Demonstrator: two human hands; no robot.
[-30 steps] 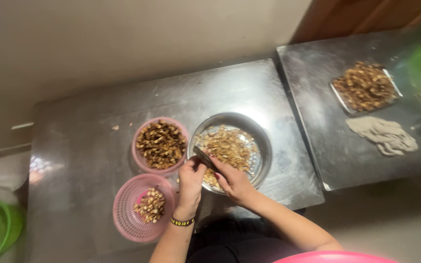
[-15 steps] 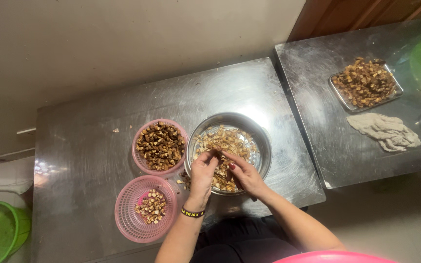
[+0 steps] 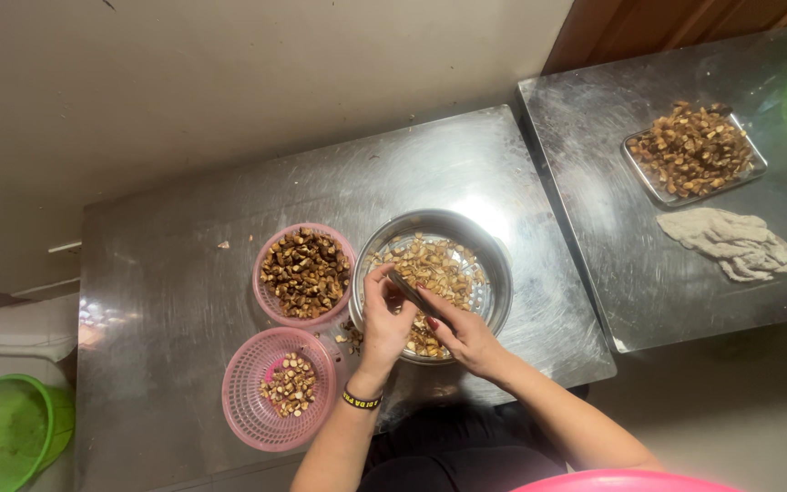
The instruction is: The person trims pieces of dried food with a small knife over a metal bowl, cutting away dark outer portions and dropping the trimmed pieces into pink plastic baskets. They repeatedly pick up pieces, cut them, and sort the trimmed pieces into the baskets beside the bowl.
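Observation:
A round steel bowl (image 3: 494, 264) holding several tan chopped pieces stands in the middle of the steel table (image 3: 166, 273). Both hands are over its near side. My right hand (image 3: 466, 337) grips a dark thin tool (image 3: 409, 290), apparently a small knife, that points up-left. My left hand (image 3: 384, 319) pinches something small at the tool's tip; the piece itself is hidden by the fingers. A dark wristband sits on the left wrist. Left of the bowl is a pink basket (image 3: 270, 301) full of dark brown pieces. Below it, a second pink basket (image 3: 243, 401) holds a few lighter pieces.
A second steel table (image 3: 612, 237) at the right carries a rectangular tray (image 3: 639, 173) of brown pieces and a crumpled grey cloth (image 3: 730, 241). A green tub (image 3: 2, 437) sits on the floor at lower left. A pink rim (image 3: 630, 480) shows at the bottom edge.
Both hands stay over the bowl's near side; they shifted slightly and the left fingers now pinch at the tool's tip. The view has drifted a little.

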